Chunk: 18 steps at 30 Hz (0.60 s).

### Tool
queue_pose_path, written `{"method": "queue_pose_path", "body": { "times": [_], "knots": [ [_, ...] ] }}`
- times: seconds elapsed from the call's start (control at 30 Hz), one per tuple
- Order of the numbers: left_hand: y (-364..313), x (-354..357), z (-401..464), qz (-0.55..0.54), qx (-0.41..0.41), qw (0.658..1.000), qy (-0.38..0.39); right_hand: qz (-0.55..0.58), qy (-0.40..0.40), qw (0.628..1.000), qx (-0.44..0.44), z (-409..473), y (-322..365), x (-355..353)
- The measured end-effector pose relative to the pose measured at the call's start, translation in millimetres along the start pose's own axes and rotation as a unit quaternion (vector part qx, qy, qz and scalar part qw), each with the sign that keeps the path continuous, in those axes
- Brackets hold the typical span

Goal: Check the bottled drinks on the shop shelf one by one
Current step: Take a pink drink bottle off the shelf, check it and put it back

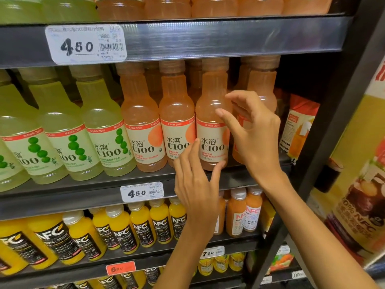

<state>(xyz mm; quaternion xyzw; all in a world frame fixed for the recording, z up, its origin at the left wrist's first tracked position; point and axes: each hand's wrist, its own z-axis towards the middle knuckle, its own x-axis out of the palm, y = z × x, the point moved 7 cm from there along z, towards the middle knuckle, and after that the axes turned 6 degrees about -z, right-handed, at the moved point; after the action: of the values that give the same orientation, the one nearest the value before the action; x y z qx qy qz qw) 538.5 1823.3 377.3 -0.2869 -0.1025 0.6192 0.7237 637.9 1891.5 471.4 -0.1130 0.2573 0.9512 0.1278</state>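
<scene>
A row of pink-orange C100 grapefruit bottles stands on the middle shelf (104, 190). The third one from the left (210, 122) stands upright between my two hands. My left hand (193, 180) is at its lower left, fingers spread, thumb touching the base of the bottle. My right hand (252, 132) is at its right side, fingers curled apart in front of its shoulder and label, not closed round it. Another grapefruit bottle (262, 86) stands partly hidden behind my right hand. Two more (141, 126) (177, 122) stand to the left.
Green C100 lime bottles (62, 130) fill the shelf's left. Yellow NFC juice bottles (125, 228) and orange NFC bottles (237, 215) stand on the shelf below. A juice carton (300, 126) stands at the right end. The dark shelf post (337, 126) and a poster (362, 184) are on the right.
</scene>
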Motion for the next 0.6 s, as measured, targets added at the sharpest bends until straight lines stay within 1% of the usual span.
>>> {"method": "queue_pose_path", "body": {
  "times": [0.07, 0.13, 0.3, 0.4, 0.47, 0.53, 0.6],
  "knots": [
    [-1.6, 1.7, 0.3, 0.007, 0.007, 1.000, 0.000, -0.010, 0.026, 1.000, -0.005, -2.1, -1.3, 0.1],
    [-2.7, 4.8, -0.4, 0.016, 0.010, 1.000, 0.009, -0.034, 0.035, 0.999, -0.013, -2.9, -0.7, 0.3],
    [-1.3, 9.6, 3.1, 0.058, 0.011, 0.998, 0.032, -0.092, 0.013, 0.995, -0.023, -2.9, 4.8, 6.6],
    [-4.0, 10.3, 3.8, 0.074, 0.012, 0.996, 0.039, -0.102, 0.015, 0.994, -0.022, -4.2, 4.8, 9.2],
    [-4.6, 8.4, 3.8, 0.069, 0.007, 0.997, 0.036, -0.089, 0.014, 0.996, -0.019, -3.7, 4.8, 6.4],
    [-7.0, 4.1, 2.6, 0.048, 0.012, 0.998, 0.025, -0.069, -0.029, 0.997, -0.026, -4.0, 5.5, -7.8],
    [-16.0, -0.3, 0.4, 0.009, 0.030, 0.999, 0.016, -0.051, -0.105, 0.992, -0.036, -4.4, 1.6, -31.5]
  ]
}}
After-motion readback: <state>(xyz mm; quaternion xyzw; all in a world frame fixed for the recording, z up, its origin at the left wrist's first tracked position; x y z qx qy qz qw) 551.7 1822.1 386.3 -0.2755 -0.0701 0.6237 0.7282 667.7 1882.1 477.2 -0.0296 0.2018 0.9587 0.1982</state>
